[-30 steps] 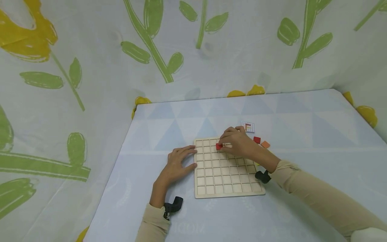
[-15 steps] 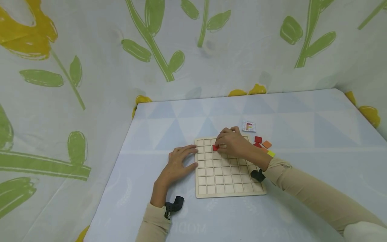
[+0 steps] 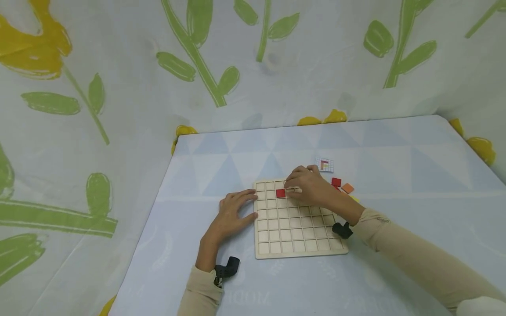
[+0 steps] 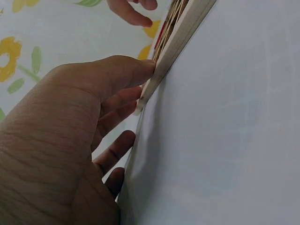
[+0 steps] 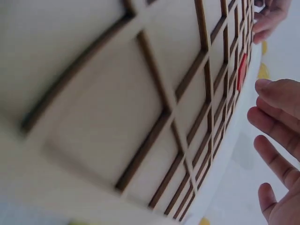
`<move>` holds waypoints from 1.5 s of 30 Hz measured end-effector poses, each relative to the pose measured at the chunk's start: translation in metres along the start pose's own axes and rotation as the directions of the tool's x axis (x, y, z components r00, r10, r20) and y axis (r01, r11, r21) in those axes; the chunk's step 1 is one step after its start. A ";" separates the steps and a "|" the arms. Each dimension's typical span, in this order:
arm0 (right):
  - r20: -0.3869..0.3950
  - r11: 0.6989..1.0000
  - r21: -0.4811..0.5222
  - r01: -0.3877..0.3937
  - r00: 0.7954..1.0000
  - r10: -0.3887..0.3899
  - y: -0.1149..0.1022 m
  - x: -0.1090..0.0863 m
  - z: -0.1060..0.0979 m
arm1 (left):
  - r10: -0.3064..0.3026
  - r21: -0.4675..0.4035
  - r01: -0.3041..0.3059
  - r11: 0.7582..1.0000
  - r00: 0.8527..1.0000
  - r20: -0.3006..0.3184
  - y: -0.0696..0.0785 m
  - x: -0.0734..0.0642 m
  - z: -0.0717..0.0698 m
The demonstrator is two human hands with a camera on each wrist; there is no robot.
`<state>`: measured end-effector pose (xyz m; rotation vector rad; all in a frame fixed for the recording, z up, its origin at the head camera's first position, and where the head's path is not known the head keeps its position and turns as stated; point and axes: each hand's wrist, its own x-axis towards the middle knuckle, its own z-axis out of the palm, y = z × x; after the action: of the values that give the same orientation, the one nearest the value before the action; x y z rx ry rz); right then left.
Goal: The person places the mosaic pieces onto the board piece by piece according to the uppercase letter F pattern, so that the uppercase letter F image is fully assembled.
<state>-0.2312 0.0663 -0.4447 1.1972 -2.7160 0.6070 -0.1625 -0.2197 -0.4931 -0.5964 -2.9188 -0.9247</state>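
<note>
A wooden grid board (image 3: 274,248) lies on the table, and one red square tile (image 3: 280,193) sits in a cell of its second row from the far edge. Just right of that tile is my right hand (image 3: 310,186), over the board. In the right wrist view its fingers (image 5: 276,124) are parted and hold nothing, apart from the red tile (image 5: 242,71). My left hand (image 3: 233,215) rests at the board's left edge with fingers extended. The left wrist view shows its thumb (image 4: 126,70) touching the wooden rim (image 4: 180,42).
Beyond the board's right side lie loose tiles: a red one (image 3: 336,182), an orange one (image 3: 348,188) and a yellow one (image 3: 354,199), partly behind the right forearm. A small pattern card (image 3: 325,165) lies behind the right hand. A leaf-patterned cloth (image 3: 134,87) hangs around the table.
My right hand moved the red tile slightly left into a cell, then let go and drew back a little to the right. My left hand stayed at the board's edge.
</note>
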 end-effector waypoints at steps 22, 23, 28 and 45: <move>0.023 0.975 -0.029 -0.222 0.975 0.223 0.058 -0.060 -0.034 | -0.009 -0.011 0.009 1.000 1.000 -0.002 -0.006 -0.003 0.002; 0.023 0.972 -0.036 -0.231 0.973 0.231 0.060 -0.062 -0.035 | -0.009 -0.013 0.009 1.000 1.000 -0.002 -0.006 -0.003 0.002; 0.017 0.958 -0.018 -0.288 0.958 0.288 0.069 -0.073 -0.041 | -0.004 -0.012 0.003 1.000 1.000 -0.005 -0.006 -0.003 0.002; 0.025 0.923 -0.056 -0.381 0.923 0.383 0.088 -0.082 -0.038 | 0.015 -0.037 -0.016 0.999 1.000 -0.027 -0.002 -0.001 0.007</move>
<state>-0.2417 0.1906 -0.4589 0.6694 -2.9979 0.5546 -0.1619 -0.2174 -0.4994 -0.6030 -2.8751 -0.9791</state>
